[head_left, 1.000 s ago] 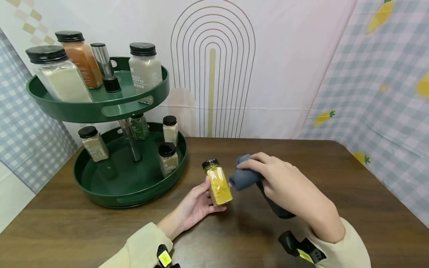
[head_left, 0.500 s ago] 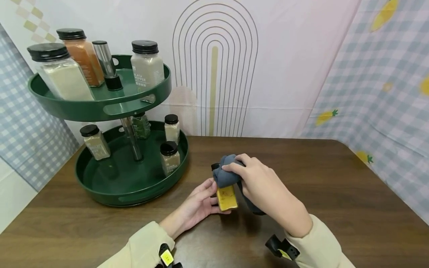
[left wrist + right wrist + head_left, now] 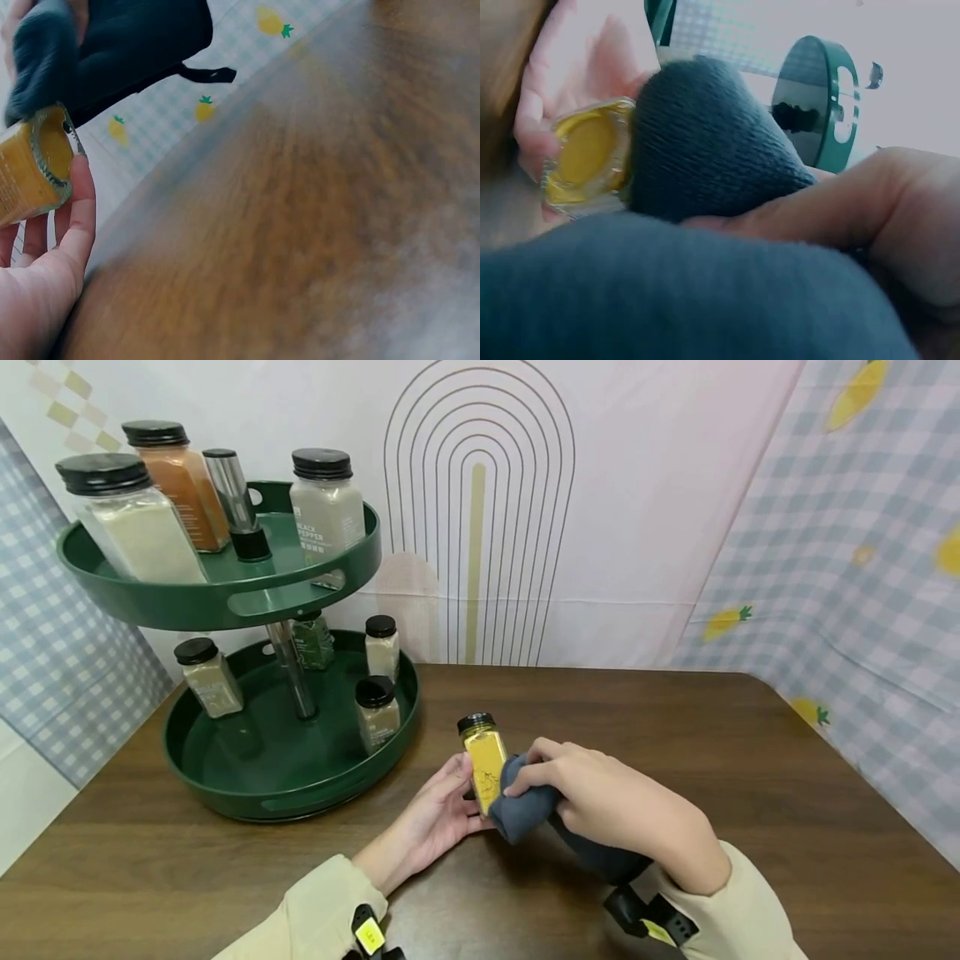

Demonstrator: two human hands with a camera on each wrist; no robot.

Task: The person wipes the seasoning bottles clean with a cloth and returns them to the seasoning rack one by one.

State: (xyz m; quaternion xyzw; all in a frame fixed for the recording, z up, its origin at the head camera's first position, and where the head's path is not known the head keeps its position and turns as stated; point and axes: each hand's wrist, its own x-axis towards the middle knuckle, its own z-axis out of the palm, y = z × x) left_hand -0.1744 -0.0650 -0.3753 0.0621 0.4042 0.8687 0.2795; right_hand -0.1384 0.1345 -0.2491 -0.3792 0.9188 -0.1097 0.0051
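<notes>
My left hand (image 3: 431, 827) holds a small glass spice jar (image 3: 484, 764) of yellow powder, black cap up and slightly tilted, above the table. In the left wrist view my fingertips support the jar (image 3: 34, 169) near its base. A bunched dark blue-grey cloth (image 3: 521, 797) is gripped by my right hand (image 3: 600, 785) and touches the jar's lower right side. The rest of the cloth hangs below my right palm. In the right wrist view the cloth (image 3: 705, 142) lies against the jar, whose clear base (image 3: 589, 154) faces the camera.
At the left stands a two-tier green turntable rack (image 3: 277, 806). Its upper tier (image 3: 217, 602) carries large spice jars and a metal cylinder (image 3: 236, 506). Small jars, such as one near the rim (image 3: 377, 714), stand on the lower tier. Patterned curtains (image 3: 637, 527) back the wooden table (image 3: 675, 718).
My right hand first brought the cloth left over the jar's upper part, then drew it down to the lower right side. The jar's cap and upper front are uncovered again.
</notes>
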